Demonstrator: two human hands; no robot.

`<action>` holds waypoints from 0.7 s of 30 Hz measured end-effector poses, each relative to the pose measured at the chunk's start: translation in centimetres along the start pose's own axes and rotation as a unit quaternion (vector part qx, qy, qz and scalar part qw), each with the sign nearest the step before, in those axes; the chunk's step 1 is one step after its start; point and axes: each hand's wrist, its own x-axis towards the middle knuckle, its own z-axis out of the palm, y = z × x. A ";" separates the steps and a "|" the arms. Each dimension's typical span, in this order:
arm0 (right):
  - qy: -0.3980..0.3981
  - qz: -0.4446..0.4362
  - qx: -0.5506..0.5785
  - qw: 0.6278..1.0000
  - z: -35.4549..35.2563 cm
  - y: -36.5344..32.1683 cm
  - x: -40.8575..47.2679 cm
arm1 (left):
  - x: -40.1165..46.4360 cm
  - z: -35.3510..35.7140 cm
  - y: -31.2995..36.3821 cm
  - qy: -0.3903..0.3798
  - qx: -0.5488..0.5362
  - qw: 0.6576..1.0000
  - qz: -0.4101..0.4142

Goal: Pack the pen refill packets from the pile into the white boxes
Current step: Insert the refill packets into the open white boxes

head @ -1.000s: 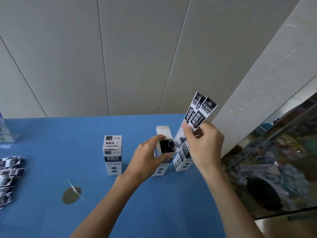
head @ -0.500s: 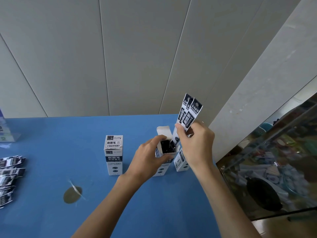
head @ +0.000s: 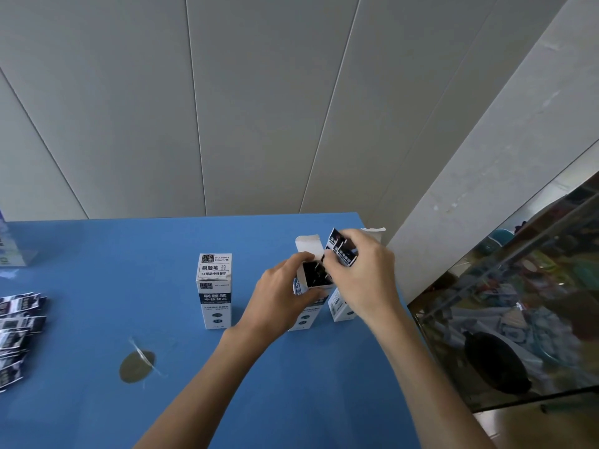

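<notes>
An open white box (head: 308,311) stands upright on the blue table (head: 97,270), its flap raised and dark packets showing inside. My left hand (head: 278,299) grips this box around its top. My right hand (head: 363,277) pinches a few black-and-white pen refill packets (head: 342,249), their lower ends reaching into the box mouth. A second open white box (head: 338,307) stands just right of it, mostly hidden behind my right hand. A closed white box (head: 214,290) stands to the left. The pile of packets (head: 17,332) lies at the table's left edge.
A grey round mark with a clear tape strip (head: 137,364) sits on the table in front of the closed box. A glass case (head: 518,303) borders the table's right edge. Grey wall panels rise behind. A blue-and-white item (head: 8,247) stands at far left.
My right hand has come down and leftward with the packets, from well above the box until their lower ends enter its mouth. My left hand has kept its hold on the box.
</notes>
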 end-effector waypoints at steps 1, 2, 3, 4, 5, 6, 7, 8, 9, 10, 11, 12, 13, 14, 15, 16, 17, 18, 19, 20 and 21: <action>0.002 -0.014 -0.018 1.000 0.0 0.1 0.0 | 0.0 0.0 0.0 0.000 0.001 1.000 -0.001; -0.012 -0.020 -0.043 0.999 0.1 0.3 -0.1 | 0.0 0.0 0.0 -0.001 0.003 1.000 -0.001; -0.043 -0.021 -0.070 0.996 0.3 0.4 -0.1 | 0.0 -0.1 0.1 -0.001 0.004 1.000 0.000; -0.080 -0.019 -0.091 0.992 0.6 0.4 -0.3 | -0.1 -0.1 0.1 0.000 0.004 1.000 0.003; -0.106 -0.015 -0.104 0.989 0.9 0.4 -0.4 | -0.1 -0.1 0.2 0.001 0.003 1.000 0.004; -0.113 -0.013 -0.105 0.988 1.0 0.3 -0.5 | -0.1 -0.1 0.2 0.002 0.001 1.000 0.004; -0.102 -0.012 -0.100 0.990 0.9 0.0 -0.7 | -0.1 -0.1 0.3 0.002 -0.001 1.000 0.004; -0.083 -0.010 -0.093 0.992 0.8 -0.3 -0.8 | -0.1 -0.2 0.3 0.002 -0.003 1.000 0.004; -0.064 -0.009 -0.090 0.994 0.5 -0.5 -0.9 | -0.1 -0.2 0.3 0.000 -0.004 1.000 0.003; -0.048 -0.009 -0.090 0.995 0.3 -0.6 -0.9 | -0.2 -0.2 0.3 -0.002 -0.005 1.000 0.002; -0.041 -0.011 -0.093 0.995 0.1 -0.6 -1.0 | -0.1 -0.2 0.3 -0.004 -0.006 1.000 0.000; -0.041 -0.013 -0.097 0.994 0.1 -0.6 -1.0 | -0.1 -0.2 0.3 -0.005 -0.007 1.000 -0.001; -0.051 -0.017 -0.103 0.993 0.2 -0.5 -1.0 | -0.1 -0.1 0.3 -0.005 -0.005 1.000 -0.001; -0.070 -0.022 -0.112 0.991 0.4 -0.4 -1.1 | -0.1 -0.1 0.2 -0.005 -0.003 1.000 -0.001; -0.096 -0.025 -0.125 0.987 0.7 -0.3 -1.2 | -0.1 -0.1 0.2 -0.004 -0.001 1.000 0.000; -0.119 -0.026 -0.138 0.983 0.9 -0.4 -1.2 | -0.1 -0.1 0.2 -0.001 0.001 1.000 0.002; -0.134 -0.025 -0.152 0.979 1.0 -0.5 -1.3 | -0.1 -0.1 0.3 0.001 0.003 1.000 0.001; -0.139 -0.023 -0.160 0.977 1.0 -0.6 -1.4 | -0.1 -0.1 0.3 0.002 0.003 1.000 0.000; -0.135 -0.021 -0.163 0.977 0.8 -0.8 -1.3 | -0.2 -0.2 0.3 0.002 0.003 1.000 0.000; -0.127 -0.019 -0.161 0.979 0.7 -1.0 -1.3 | -0.2 -0.2 0.3 0.002 0.002 1.000 0.001; -0.116 -0.016 -0.155 0.981 0.6 -1.2 -1.2 | -0.2 -0.2 0.3 0.000 -0.001 1.000 -0.001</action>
